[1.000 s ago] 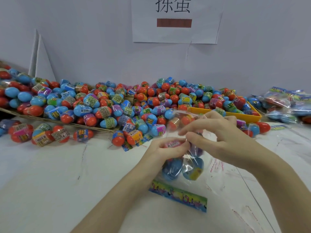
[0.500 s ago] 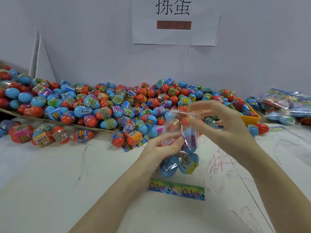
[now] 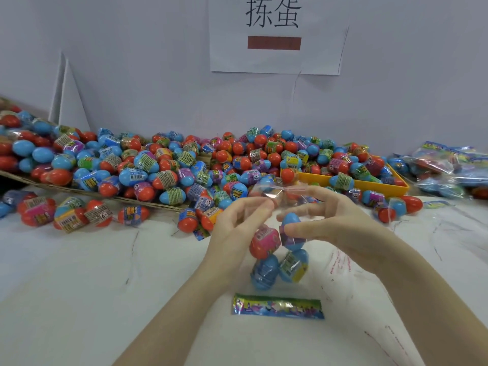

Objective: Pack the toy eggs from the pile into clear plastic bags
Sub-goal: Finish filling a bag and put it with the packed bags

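Observation:
A big pile of blue and red toy eggs (image 3: 169,165) with printed wrappers lies along the wall at the back of the white table. Just above the table's middle I hold a clear plastic bag (image 3: 280,249) with several eggs in it, a red one and blue ones. My left hand (image 3: 237,228) pinches the bag's top left edge. My right hand (image 3: 332,220) grips the top right edge, thumb against a blue egg through the plastic. The bag's mouth is spread between both hands.
A colourful printed header card (image 3: 278,309) lies flat on the table just below the bag. A yellow tray (image 3: 369,184) with eggs stands at the back right. Filled clear bags (image 3: 449,167) are stacked at the far right. Loose eggs (image 3: 66,213) lie at left.
Both hands have lifted the bag higher off the table and pulled its top apart. The eggs have settled lower in the bag.

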